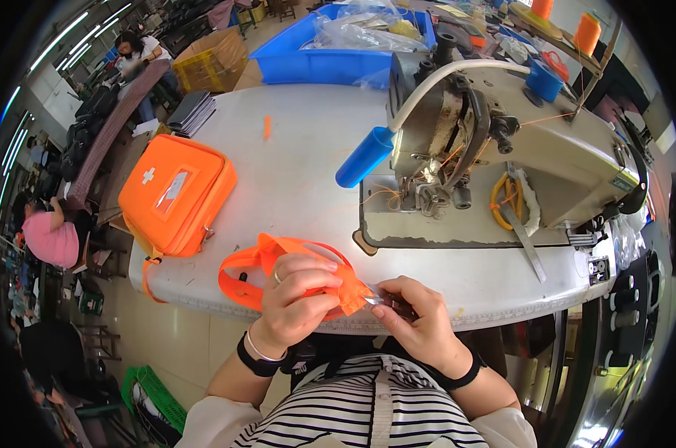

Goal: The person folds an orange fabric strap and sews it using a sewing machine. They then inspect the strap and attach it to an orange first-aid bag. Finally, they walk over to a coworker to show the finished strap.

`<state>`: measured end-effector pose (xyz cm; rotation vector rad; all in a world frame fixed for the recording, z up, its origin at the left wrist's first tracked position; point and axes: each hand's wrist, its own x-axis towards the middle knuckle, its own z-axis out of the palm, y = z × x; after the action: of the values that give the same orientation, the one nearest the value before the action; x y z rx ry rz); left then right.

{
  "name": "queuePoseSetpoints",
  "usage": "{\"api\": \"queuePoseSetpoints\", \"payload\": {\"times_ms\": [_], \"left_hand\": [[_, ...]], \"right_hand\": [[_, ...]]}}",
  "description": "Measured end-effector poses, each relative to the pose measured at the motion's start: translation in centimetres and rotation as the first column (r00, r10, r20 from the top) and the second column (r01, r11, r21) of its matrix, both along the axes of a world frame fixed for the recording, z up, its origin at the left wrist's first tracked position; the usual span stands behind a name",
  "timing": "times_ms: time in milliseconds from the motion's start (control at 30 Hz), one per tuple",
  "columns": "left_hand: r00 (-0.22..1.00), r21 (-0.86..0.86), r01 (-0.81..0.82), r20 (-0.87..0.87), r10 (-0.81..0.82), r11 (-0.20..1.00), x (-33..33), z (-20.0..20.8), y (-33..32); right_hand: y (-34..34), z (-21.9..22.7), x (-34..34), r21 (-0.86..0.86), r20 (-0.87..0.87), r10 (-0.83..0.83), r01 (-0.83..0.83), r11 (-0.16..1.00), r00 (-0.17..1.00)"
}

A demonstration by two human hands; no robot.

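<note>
My left hand (293, 302) is closed on a bunched orange webbing strap (350, 291), pinching it close to its right end. The rest of the strap loops out to the left along the table's front edge. In my right hand (424, 317) are small metal thread snips (376, 299), their pointed tip touching the strap's end. My fingers hide most of the snips, so I cannot tell whether the blades are apart. To the left on the table lies an orange bag (177, 198) with a white cross, a zip and a clear label window.
A sewing machine (577, 127) with a blue-sleeved lever (365, 157) fills the right side. Scissors (523, 237) with orange handles rest by its bed. Behind stands a blue tray (282, 63) of plastic bags. Other people work at the far left. A green basket (159, 399) sits on the floor.
</note>
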<state>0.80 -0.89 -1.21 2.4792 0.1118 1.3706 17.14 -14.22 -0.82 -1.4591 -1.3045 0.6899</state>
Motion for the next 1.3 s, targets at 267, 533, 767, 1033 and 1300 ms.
{"api": "queuePoseSetpoints", "payload": {"times_ms": [267, 533, 767, 1033, 1300], "left_hand": [[0.999, -0.026, 0.035, -0.009, -0.036, 0.999, 0.1, 0.1, -0.2], [0.977, -0.097, 0.172, -0.114, -0.182, 0.98, 0.6, -0.3, -0.1], [0.965, -0.128, 0.194, -0.156, -0.212, 0.973, 0.5, -0.6, -0.1], [0.954, -0.138, 0.197, -0.2, -0.223, 0.971, 0.6, -0.4, -0.2], [0.938, -0.216, 0.076, -0.316, -0.143, 0.973, 0.6, 0.1, -0.2]], "right_hand": [[-0.1, 0.2, 0.4, -0.133, -0.093, -0.017, 0.005, 0.991, 0.995], [-0.5, 1.1, 1.3, -0.13, 0.047, 0.118, -0.111, 0.985, 0.992], [-0.6, 1.7, 2.4, -0.242, -0.048, 0.234, -0.239, 0.941, 0.971], [-0.2, 1.3, 2.2, -0.247, -0.068, 0.255, -0.264, 0.932, 0.965], [-1.1, 1.0, 4.4, -0.272, -0.253, -0.068, -0.003, 0.962, 0.965]]}}
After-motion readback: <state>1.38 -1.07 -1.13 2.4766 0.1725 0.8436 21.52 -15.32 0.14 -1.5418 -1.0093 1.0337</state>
